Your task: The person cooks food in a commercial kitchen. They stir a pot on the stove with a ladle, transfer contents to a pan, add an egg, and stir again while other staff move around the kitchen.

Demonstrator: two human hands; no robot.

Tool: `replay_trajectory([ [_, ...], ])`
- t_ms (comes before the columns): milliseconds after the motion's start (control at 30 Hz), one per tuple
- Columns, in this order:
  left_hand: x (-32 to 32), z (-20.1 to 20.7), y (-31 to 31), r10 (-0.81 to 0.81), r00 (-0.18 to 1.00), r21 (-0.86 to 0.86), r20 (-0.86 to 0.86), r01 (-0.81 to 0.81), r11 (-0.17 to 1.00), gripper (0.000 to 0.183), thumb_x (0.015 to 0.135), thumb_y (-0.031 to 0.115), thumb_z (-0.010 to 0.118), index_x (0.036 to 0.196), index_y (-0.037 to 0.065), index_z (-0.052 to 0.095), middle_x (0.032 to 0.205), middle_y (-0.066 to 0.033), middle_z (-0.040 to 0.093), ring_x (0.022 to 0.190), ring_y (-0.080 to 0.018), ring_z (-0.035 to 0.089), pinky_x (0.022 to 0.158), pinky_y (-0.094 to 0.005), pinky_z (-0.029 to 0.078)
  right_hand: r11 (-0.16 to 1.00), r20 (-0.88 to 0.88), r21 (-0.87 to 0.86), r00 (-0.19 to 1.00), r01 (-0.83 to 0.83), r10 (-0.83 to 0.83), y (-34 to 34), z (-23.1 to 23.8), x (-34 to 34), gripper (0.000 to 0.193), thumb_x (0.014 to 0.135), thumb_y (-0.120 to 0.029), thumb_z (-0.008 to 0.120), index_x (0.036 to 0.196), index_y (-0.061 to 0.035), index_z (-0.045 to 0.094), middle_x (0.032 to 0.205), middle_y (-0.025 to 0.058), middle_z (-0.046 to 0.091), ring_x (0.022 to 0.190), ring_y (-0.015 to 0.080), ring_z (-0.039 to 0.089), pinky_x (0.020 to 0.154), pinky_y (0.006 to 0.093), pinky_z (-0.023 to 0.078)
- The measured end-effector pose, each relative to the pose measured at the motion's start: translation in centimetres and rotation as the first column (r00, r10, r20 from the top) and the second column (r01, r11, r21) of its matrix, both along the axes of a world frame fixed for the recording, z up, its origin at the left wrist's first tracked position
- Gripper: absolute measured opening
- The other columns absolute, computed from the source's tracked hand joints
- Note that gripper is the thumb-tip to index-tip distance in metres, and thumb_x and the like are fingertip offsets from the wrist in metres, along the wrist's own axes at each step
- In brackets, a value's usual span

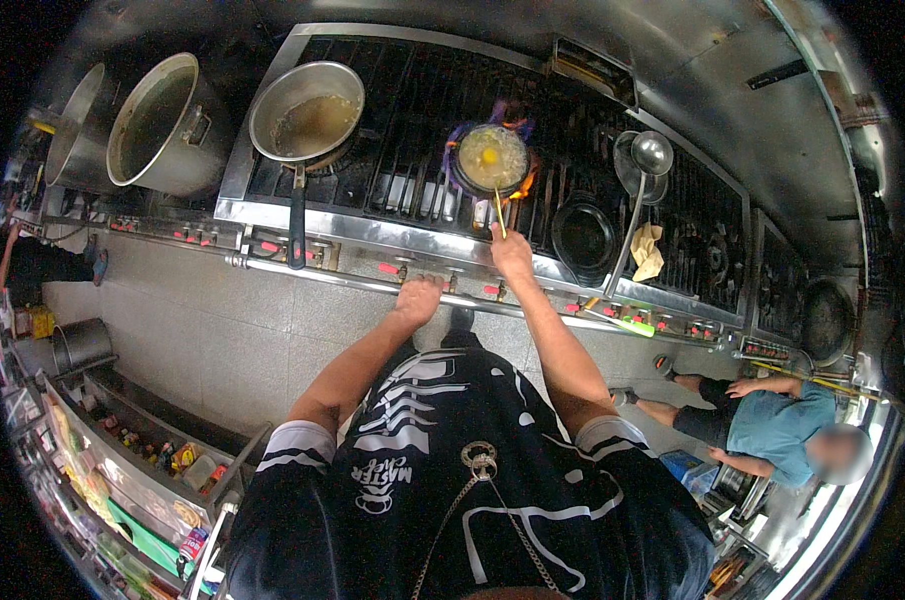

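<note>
My right hand [513, 254] grips a thin yellowish stick [499, 205], whose far end reaches the small dark pan [463, 172]. Pale, cloudy food fills this pan, with a bright egg yolk [490, 156] on top. Blue and orange flames [521, 187] lick up around the pan's sides. Farther left and nearer to me, my left hand [420, 298] rests with curled fingers on the metal rail [363, 282] along the stove's front. Red-handled gas valves [391, 269] sit close beside that hand. I cannot tell the exact kind of stick.
A long-handled saucepan [308, 158] holding brownish liquid stands left on the stove [408, 214]. Large pots [123, 170] are farther left. At right lie a black pan [583, 236], a ladle [652, 155] and a crumpled cloth [647, 252]. Another person [778, 430] is at far right.
</note>
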State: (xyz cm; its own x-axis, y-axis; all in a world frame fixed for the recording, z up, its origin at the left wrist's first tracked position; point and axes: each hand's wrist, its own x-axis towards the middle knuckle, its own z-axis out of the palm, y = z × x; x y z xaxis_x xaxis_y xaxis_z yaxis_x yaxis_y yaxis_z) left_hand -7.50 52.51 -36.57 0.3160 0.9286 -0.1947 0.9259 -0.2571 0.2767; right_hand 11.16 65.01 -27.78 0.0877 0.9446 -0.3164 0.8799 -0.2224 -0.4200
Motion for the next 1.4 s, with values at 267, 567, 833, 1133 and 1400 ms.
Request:
replay_trajectory([
  [267,-0.1,0.8,-0.1,0.010,1.000,0.006,0.019,-0.011,1.000,0.017,0.091,0.014,0.054,0.101,0.005,0.064,0.099,-0.0160,0.070,0.092,-0.0294,0.071,0.075,-0.0412,0.059,1.000,-0.015,-0.011,1.000,0.016,-0.016,-0.2,-0.1,-0.8,0.061,0.104,-0.051,0.037,0.098,-0.0002,0.071,0.106,0.0273,0.069,0.104,0.0478,0.063,0.094,0.0545,0.048],
  [567,0.0,-0.1,0.0,0.000,1.000,0.023,-0.002,0.000,1.000,0.017,0.090,0.014,0.055,0.099,0.004,0.064,0.100,-0.0168,0.070,0.093,-0.0302,0.071,0.076,-0.0410,0.059,0.998,-0.033,-0.059,0.999,0.017,-0.019,0.1,0.4,-0.8,0.062,0.105,-0.050,0.034,0.104,-0.0008,0.072,0.109,0.0292,0.068,0.108,0.0469,0.062,0.096,0.0544,0.046],
  [833,0.0,0.5,-0.2,-0.005,1.000,0.037,0.020,0.004,0.999,0.016,0.089,0.013,0.056,0.098,0.003,0.064,0.095,-0.0176,0.071,0.091,-0.0311,0.071,0.076,-0.0417,0.060,0.997,-0.038,-0.061,0.998,-0.047,0.044,0.0,0.5,-0.7,0.062,0.106,-0.048,0.032,0.102,-0.0010,0.072,0.108,0.0280,0.068,0.108,0.0463,0.062,0.095,0.0545,0.046],
  [1133,-0.7,0.6,0.7,-0.056,0.995,0.024,0.088,0.054,0.998,0.017,0.089,0.013,0.056,0.099,0.003,0.066,0.092,-0.0172,0.072,0.084,-0.0314,0.074,0.073,-0.0422,0.061,0.998,-0.053,-0.061,0.998,-0.019,0.016,0.2,0.3,0.1,0.060,0.104,-0.053,0.038,0.105,-0.0037,0.073,0.105,0.0285,0.069,0.104,0.0480,0.063,0.093,0.0547,0.048],
  [1400,-0.4,-0.1,0.6,-0.049,0.997,0.014,0.055,0.048,0.999,0.019,0.089,0.013,0.056,0.102,0.004,0.067,0.092,-0.0173,0.073,0.085,-0.0306,0.074,0.072,-0.0416,0.061,0.994,-0.035,-0.095,0.998,-0.057,0.054,0.4,0.6,0.4,0.059,0.105,-0.051,0.036,0.108,-0.0038,0.073,0.110,0.0268,0.068,0.108,0.0460,0.062,0.096,0.0537,0.047],
])
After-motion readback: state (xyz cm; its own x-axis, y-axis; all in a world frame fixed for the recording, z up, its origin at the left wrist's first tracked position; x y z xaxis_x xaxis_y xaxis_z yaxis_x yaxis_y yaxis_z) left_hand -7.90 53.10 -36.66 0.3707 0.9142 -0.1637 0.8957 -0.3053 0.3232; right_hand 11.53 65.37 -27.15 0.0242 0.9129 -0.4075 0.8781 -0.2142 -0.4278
